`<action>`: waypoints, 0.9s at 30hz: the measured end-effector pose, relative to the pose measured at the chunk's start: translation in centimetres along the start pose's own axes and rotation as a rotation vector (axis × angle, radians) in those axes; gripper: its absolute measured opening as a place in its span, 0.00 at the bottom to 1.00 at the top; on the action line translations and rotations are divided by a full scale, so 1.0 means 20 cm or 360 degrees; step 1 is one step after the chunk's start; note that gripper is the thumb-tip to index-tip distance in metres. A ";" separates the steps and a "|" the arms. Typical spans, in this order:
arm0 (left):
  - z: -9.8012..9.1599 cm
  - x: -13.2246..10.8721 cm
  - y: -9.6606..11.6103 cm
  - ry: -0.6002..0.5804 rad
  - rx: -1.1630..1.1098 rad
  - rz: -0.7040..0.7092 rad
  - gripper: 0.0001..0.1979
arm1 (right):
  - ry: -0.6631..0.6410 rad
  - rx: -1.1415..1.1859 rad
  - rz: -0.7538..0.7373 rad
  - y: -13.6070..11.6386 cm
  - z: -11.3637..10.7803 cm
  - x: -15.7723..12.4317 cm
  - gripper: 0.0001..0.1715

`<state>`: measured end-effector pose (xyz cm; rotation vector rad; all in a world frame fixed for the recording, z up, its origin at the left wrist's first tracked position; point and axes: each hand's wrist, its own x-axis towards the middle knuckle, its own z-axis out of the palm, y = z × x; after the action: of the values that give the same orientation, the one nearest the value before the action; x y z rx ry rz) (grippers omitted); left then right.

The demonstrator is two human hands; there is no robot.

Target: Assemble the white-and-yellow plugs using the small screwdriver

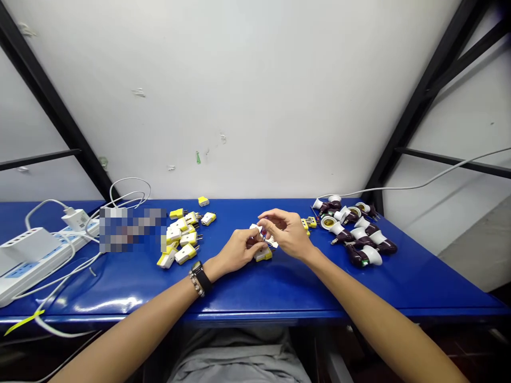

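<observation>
At the middle of the table, my left hand (pixel 241 249) is closed on a white plug piece (pixel 272 242), thumb and fingers gripping its left side. Close against it, my right hand (pixel 289 234) is pinched over the same piece. Something small and red-and-blue (pixel 264 232) shows between the two hands; its kind is too small to tell, and the right fingers partly cover it. Just below the hands lies a yellow plug part (pixel 263 255) with metal pins. Behind my right hand are more yellow plug parts (pixel 309 222).
Left of my hands lies a pile of white-and-yellow plugs (pixel 186 236). Several dark maroon lamp holders with white rims (pixel 359 234) are heaped at the right. White power strips (pixel 32 255) and loose cables occupy the far left of the blue table (pixel 235 290). A wall stands behind.
</observation>
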<state>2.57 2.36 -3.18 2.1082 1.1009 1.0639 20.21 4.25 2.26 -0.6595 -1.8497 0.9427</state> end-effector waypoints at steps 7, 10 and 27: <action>-0.01 -0.01 0.04 -0.0077 -0.0109 0.0057 0.09 | -0.0143 -0.0038 -0.0005 -0.01 0.00 0.00 0.21; 0.00 -0.01 0.03 0.0011 -0.0093 -0.0001 0.09 | -0.0094 -0.0090 -0.0030 -0.01 0.00 0.00 0.20; 0.00 0.00 0.04 -0.0031 -0.0295 0.0005 0.11 | -0.0173 -0.0147 0.0005 0.00 0.01 -0.01 0.17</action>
<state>2.83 1.97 -2.54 1.9707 0.9515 1.1000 20.17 4.01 2.18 -0.6788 -1.9985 0.9154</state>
